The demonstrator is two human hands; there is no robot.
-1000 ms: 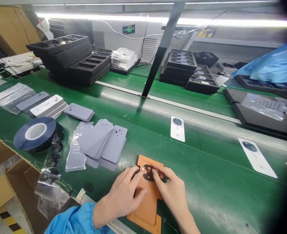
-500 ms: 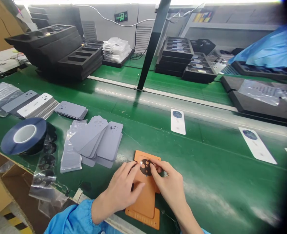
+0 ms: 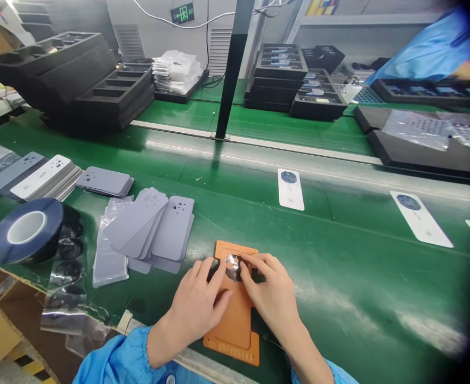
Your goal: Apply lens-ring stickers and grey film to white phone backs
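Dark perforated disc (image 3: 233, 268) between two hands over an orange jig (image 3: 235, 314)

The disc is at the upper part of the jig, which lies on the green worktop (image 3: 323, 234). The right hand (image 3: 273, 285) has its grip drawn nearly together, thumb and index finger pinching the disc at its right edge. The left hand (image 3: 198, 301) is palm-down over the jig's left side, fingers loosely spread and thumb apart, with nothing visibly held; whether its index fingertip touches the disc cannot be told.

To the left, lilac-grey phone back panels (image 3: 139, 224) lie fanned beside panels in clear sleeves (image 3: 109, 264). Farther left, a blue tape roll (image 3: 50, 226) sits beside a clear strip (image 3: 65, 273) bearing dark discs, which extends past the worktop's edge. To the right, white phone back panels (image 3: 292, 193) with dark round camera patches lie well apart. Beyond are black trays (image 3: 107, 98), white pouches (image 3: 177, 73) and, upper right, a co-worker's blue sleeve (image 3: 427, 48).
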